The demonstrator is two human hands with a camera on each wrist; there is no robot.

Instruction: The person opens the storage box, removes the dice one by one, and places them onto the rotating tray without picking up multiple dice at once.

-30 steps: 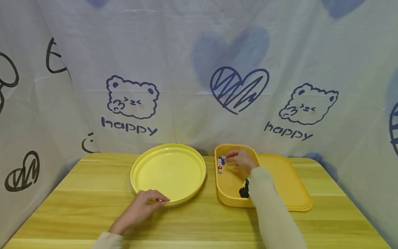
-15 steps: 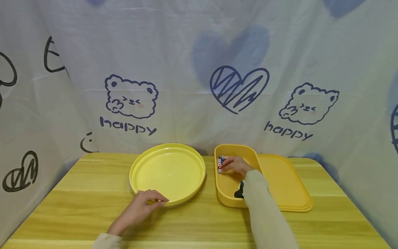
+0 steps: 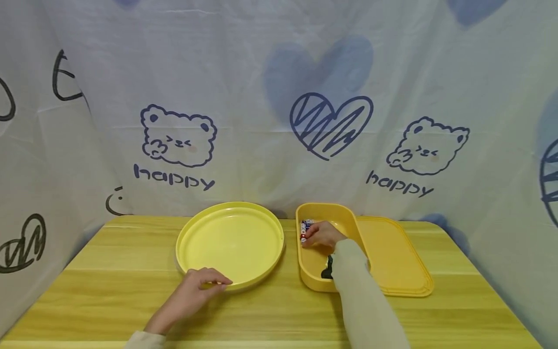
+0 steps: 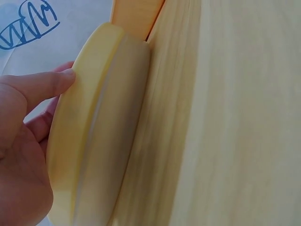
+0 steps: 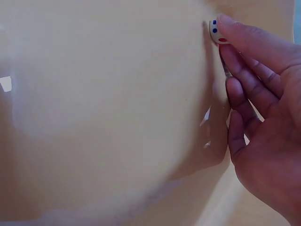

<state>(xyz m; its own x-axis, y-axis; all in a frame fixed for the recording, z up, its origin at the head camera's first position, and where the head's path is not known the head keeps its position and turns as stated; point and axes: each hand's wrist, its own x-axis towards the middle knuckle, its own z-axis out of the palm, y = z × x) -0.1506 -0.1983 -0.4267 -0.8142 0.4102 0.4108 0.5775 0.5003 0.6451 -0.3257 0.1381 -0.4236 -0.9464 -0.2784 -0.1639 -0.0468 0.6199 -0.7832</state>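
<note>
A yellow lid [image 3: 405, 264] lies just beside the box [image 3: 320, 284] on the table [image 3: 261, 322], and a sleeve [image 3: 359, 291] partly covers a dark object [image 3: 326, 272] inside. The left hand [image 3: 198, 286] pinches the round tray's [image 3: 231, 242] near rim. By the box's left wall, the right hand's [image 3: 326, 234] grip pinches a white die [image 5: 215, 32], dotted blue and red.

Head view: high, set back, facing forward and down over the table [image 3: 109, 286]. Left wrist view: close beside the round tray's [image 4: 70, 141] outer wall, tilted sideways. Right wrist view: close, looking into the box [image 5: 117, 103]. Head shares tray with left, box with right.
</note>
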